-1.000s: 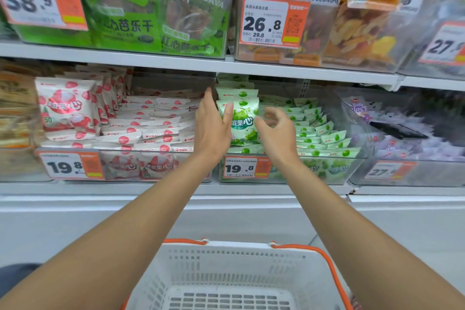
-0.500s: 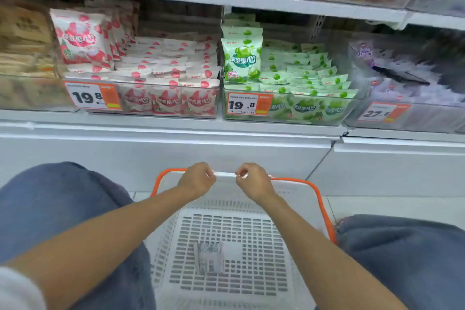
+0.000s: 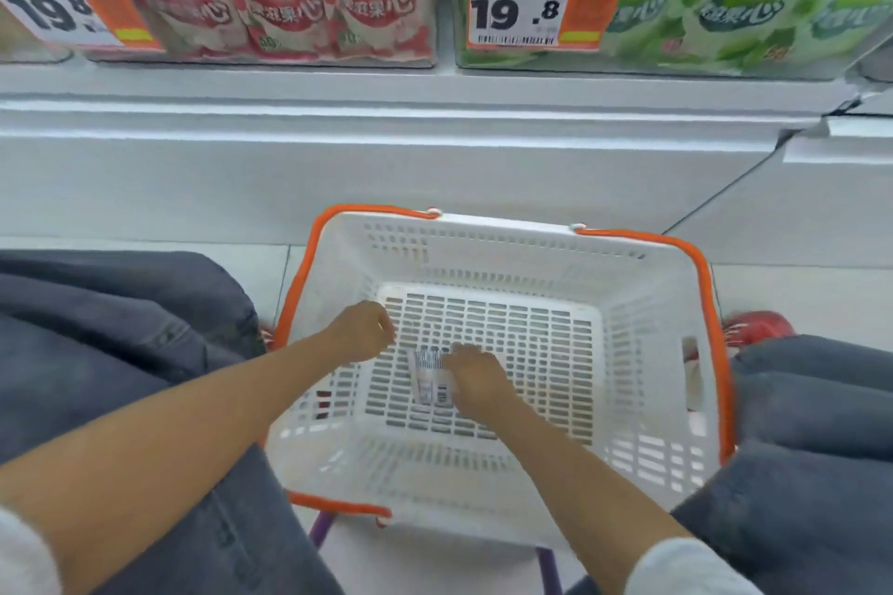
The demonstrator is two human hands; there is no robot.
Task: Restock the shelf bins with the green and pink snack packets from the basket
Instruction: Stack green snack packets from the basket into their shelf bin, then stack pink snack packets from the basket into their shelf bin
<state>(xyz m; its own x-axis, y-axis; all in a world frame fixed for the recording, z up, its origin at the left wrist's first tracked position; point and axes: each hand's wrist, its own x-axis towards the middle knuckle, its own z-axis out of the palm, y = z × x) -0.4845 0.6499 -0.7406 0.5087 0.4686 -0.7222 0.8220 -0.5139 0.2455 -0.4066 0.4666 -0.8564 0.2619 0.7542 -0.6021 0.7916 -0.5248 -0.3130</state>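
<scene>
From the head camera I look down into the white basket (image 3: 502,246) with its orange rim, which sits low between two denim-clad knees (image 3: 96,353). Both hands reach inside it. The left hand (image 3: 360,331) hovers over the slotted floor with its fingers loosely curled and nothing in them. The right hand (image 3: 476,377) lies lower, its fingertips against a small barcode label (image 3: 427,377) on the basket floor (motion blur here; I cannot tell whether it pinches the label or only touches it). Up on the shelf (image 3: 386,111), the pink packets (image 3: 290,5) fill the left clear bin and the green packets (image 3: 734,10) the right one, each bin fronted by an orange 19.8 price tag (image 3: 531,2).
</scene>
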